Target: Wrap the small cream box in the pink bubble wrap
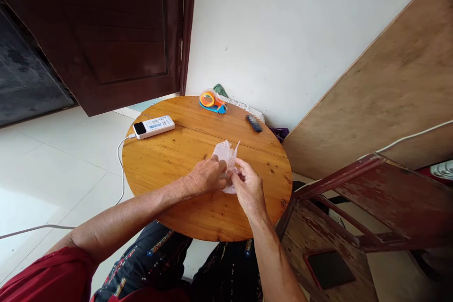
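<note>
One piece of bubble wrap sits between the left hand and the right hand, over the round wooden desk. The left grip is closed on its near part; the right grip pinches its right side. Beyond both grips stands a tape dispenser; beyond the right, a dark blurred object; farther left, a white device with a cable.
</note>
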`<state>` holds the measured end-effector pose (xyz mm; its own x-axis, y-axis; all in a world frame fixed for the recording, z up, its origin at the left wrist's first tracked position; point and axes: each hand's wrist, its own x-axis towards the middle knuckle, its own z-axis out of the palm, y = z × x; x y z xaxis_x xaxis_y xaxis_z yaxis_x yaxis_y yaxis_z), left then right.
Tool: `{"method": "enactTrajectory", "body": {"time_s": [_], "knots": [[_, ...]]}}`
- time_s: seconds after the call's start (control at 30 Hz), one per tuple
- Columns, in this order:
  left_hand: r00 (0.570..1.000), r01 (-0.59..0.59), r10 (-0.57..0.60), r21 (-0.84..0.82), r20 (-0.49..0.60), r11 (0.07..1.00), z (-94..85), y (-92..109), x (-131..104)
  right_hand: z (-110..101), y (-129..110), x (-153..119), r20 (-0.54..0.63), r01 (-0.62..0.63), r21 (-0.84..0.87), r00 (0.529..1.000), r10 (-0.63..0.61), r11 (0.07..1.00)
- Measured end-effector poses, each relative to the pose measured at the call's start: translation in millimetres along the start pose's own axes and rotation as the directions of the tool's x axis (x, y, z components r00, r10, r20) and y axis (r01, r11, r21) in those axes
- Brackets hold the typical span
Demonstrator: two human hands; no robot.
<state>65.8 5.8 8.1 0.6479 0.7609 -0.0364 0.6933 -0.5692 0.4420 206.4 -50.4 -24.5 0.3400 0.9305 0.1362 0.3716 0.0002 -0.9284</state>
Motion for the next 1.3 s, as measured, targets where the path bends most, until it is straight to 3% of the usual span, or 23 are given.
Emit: {"method": "enactTrajectory", "body": {"time_s": [0.23,0.37,0.47,0.57,0.67,0.8,0.83,0.9,1.0,1.07,1.13,1.23,1.3], "knots": [[0.999,-0.044,0.044,-0.028,0.013,0.999,5.4,-5,6,2,-1,-1,-0.024,0.02,-0.068,0.999,-0.022,0.997],[1.0,-0.016,0.016,-0.086,-0.003,0.996,5.2,-5,6,1,-9,-4,0.047,0.056,-0.132,0.998,-0.05,0.99],[0.999,-0.006,-0.002,-0.25,-0.032,0.968,7.1,-9,3,-7,-16,-8,0.179,0.088,-0.161,0.982,-0.059,0.983],[0.999,0.034,-0.035,-0.51,0.007,0.859,9.3,-17,-4,-12,-20,-13,0.306,0.172,-0.225,0.947,-0.098,0.959],[1.0,0.017,-0.027,-0.663,-0.005,0.748,11.2,-22,-10,-7,-24,-17,0.374,0.326,-0.423,0.912,-0.165,0.845],[0.99,-0.023,-0.065,-0.591,-0.128,0.806,15.6,-16,-13,2,-34,-17,0.433,0.45,-0.6,0.878,-0.204,0.661],[0.985,-0.014,-0.083,-0.561,-0.148,0.827,17.6,-14,-13,1,-35,-17,0.446,0.459,-0.591,0.871,-0.206,0.663],[0.982,-0.002,-0.1,-0.532,-0.162,0.847,22.6,-11,-12,-9,-35,-16,0.466,0.441,-0.49,0.862,-0.202,0.752],[0.984,0.005,-0.095,-0.514,-0.149,0.858,29.4,-12,-9,-33,-25,-17,0.335,0.262,-0.236,0.926,-0.174,0.936],[0.988,0.018,-0.086,-0.461,-0.126,0.887,30.3,-14,-6,-47,-12,-16,0.119,0.128,-0.129,0.986,-0.113,0.983],[0.992,-0.007,-0.039,-0.356,-0.124,0.935,27.8,-16,-3,-52,2,-12,0.04,0.053,-0.093,0.998,-0.05,0.994],[0.983,-0.108,0.078,-0.184,-0.164,0.977,22.4,-19,1,-44,16,-2,0.036,0.065,-0.095,0.997,-0.062,0.993],[0.974,-0.168,0.138,-0.162,-0.179,0.972,21.8,-21,3,-34,19,5,0.005,0.132,-0.116,0.991,-0.133,0.984]]}}
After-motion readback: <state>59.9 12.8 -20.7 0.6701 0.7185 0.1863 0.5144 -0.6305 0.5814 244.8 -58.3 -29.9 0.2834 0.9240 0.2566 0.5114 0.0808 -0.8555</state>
